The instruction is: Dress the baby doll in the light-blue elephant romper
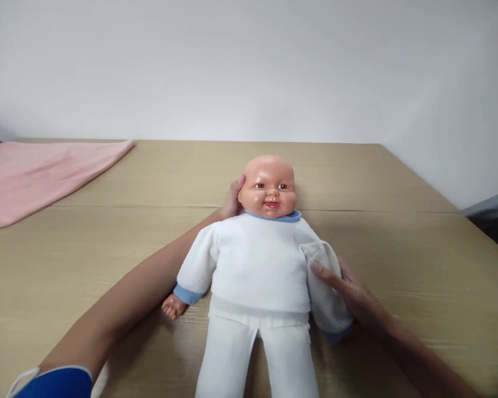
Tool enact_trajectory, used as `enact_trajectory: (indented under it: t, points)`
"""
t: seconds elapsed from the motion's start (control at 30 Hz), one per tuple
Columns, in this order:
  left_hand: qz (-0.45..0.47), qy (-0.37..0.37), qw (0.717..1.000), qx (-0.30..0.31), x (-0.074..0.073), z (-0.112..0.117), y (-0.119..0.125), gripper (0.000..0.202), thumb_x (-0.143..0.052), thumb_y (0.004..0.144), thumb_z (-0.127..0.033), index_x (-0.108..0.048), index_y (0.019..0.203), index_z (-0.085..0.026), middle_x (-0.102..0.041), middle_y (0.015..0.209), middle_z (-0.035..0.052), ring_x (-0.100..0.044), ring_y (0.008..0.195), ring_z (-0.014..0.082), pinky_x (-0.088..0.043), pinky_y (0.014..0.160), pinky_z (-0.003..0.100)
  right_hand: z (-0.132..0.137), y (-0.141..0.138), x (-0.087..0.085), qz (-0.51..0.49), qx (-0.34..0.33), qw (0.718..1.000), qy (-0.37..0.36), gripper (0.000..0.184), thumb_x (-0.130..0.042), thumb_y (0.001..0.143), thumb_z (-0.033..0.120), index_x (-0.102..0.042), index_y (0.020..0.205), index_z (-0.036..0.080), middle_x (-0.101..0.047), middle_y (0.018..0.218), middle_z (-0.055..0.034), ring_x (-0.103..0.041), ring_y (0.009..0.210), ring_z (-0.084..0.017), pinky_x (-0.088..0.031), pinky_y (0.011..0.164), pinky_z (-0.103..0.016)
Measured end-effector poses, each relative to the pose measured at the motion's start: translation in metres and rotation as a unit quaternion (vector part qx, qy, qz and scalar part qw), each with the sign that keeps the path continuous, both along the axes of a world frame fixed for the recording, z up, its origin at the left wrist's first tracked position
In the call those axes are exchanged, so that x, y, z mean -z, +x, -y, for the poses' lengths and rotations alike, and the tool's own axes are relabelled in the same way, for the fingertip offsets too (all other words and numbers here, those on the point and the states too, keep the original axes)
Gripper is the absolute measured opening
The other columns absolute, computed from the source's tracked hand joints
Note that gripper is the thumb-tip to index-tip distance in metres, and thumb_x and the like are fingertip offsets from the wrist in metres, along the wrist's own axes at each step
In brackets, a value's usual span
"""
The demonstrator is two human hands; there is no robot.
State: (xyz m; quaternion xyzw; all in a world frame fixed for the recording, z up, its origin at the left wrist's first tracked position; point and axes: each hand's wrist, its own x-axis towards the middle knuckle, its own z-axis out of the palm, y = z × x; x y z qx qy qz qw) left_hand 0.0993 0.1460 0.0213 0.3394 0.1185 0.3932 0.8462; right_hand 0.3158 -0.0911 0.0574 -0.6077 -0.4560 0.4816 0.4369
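Note:
A baby doll in a white fleece top with blue collar and cuffs and white trousers lies face up in front of me, its feet cut off by the lower edge of the view. My left hand cups the back and side of its bald head, most of the fingers hidden behind it. On the other side, my right hand grips the doll's sleeved arm, with the thumb on top and the other fingers mostly out of sight underneath.
The doll rests on a brown table with a seam running across it. A pink cloth is spread at the back left. Behind the table stands a white wall. Something dark shows beyond the right edge.

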Motion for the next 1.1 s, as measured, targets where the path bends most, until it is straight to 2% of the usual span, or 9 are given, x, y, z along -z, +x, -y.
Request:
enact_trajectory:
  t: [0.1, 0.2, 0.33, 0.5, 0.67, 0.87, 1.1]
  points:
    - [0.004, 0.005, 1.000, 0.004, 0.003, -0.012, -0.001, 0.072, -0.060, 0.101, -0.078, -0.083, 0.130, -0.016, -0.084, 0.141, 0.0144, -0.059, 0.160, 0.0440, -0.042, 0.140, 0.057, -0.002, 0.005, 0.007, 0.083, 0.018, 0.995, 0.048, 0.074, -0.076, 0.098, 0.076, -0.063, 0.155, 0.031, -0.070, 0.163, -0.0114, -0.066, 0.150, -0.038, -0.056, 0.127, -0.047]
    - [0.004, 0.001, 1.000, 0.003, 0.010, -0.020, -0.002, 0.075, -0.065, 0.098, -0.079, -0.083, 0.130, -0.014, -0.085, 0.139, 0.0160, -0.061, 0.158, 0.0453, -0.043, 0.139, 0.058, 0.002, 0.009, 0.013, 0.139, 0.035, 0.988, 0.060, 0.071, -0.071, 0.103, 0.074, -0.057, 0.159, 0.032, -0.065, 0.167, -0.0115, -0.062, 0.156, -0.038, -0.056, 0.127, -0.048]
    - [-0.002, 0.023, 1.000, 0.015, 0.014, -0.028, -0.008, 0.073, -0.068, 0.097, -0.078, -0.083, 0.131, -0.015, -0.085, 0.137, 0.0157, -0.062, 0.157, 0.0459, -0.049, 0.134, 0.058, 0.010, 0.011, 0.021, 0.191, 0.033, 0.979, 0.061, 0.070, -0.064, 0.107, 0.070, -0.051, 0.165, 0.033, -0.063, 0.170, -0.0122, -0.060, 0.159, -0.039, -0.056, 0.127, -0.050]
    - [-0.028, 0.035, 0.996, 0.077, 0.011, -0.039, -0.025, 0.068, -0.079, 0.091, -0.071, -0.081, 0.132, -0.016, -0.084, 0.140, 0.0177, -0.063, 0.155, 0.0473, -0.049, 0.133, 0.060, 0.011, 0.017, 0.030, 0.254, 0.018, 0.965, 0.064, 0.067, -0.060, 0.109, 0.065, -0.053, 0.167, 0.033, -0.065, 0.169, -0.0128, -0.065, 0.155, -0.039, -0.061, 0.121, -0.047]
    - [-0.040, 0.041, 0.995, 0.079, 0.012, -0.044, -0.029, 0.069, -0.080, 0.093, -0.071, -0.081, 0.133, -0.015, -0.084, 0.139, 0.0203, -0.068, 0.149, 0.0473, -0.050, 0.133, 0.060, 0.010, 0.021, 0.035, 0.274, 0.016, 0.960, 0.051, 0.064, -0.058, 0.111, 0.063, -0.055, 0.168, 0.034, -0.065, 0.171, -0.0097, -0.065, 0.156, -0.036, -0.062, 0.121, -0.042]
    - [-0.036, 0.026, 0.995, 0.085, 0.013, -0.041, -0.024, 0.070, -0.073, 0.100, -0.072, -0.079, 0.138, -0.014, -0.085, 0.137, 0.0195, -0.071, 0.147, 0.0447, -0.051, 0.133, 0.058, 0.009, 0.021, 0.032, 0.270, 0.013, 0.962, 0.040, 0.067, -0.057, 0.111, 0.066, -0.056, 0.168, 0.032, -0.066, 0.171, -0.0108, -0.067, 0.155, -0.036, -0.064, 0.120, -0.044]
    - [-0.048, 0.035, 0.997, 0.042, 0.011, -0.042, -0.022, 0.059, -0.076, 0.102, -0.065, -0.084, 0.133, -0.015, -0.087, 0.130, 0.0188, -0.075, 0.141, 0.0442, -0.053, 0.131, 0.056, 0.008, 0.021, 0.030, 0.269, 0.007, 0.962, 0.034, 0.067, -0.057, 0.110, 0.067, -0.057, 0.168, 0.033, -0.066, 0.171, -0.0112, -0.067, 0.154, -0.036, -0.065, 0.118, -0.044]
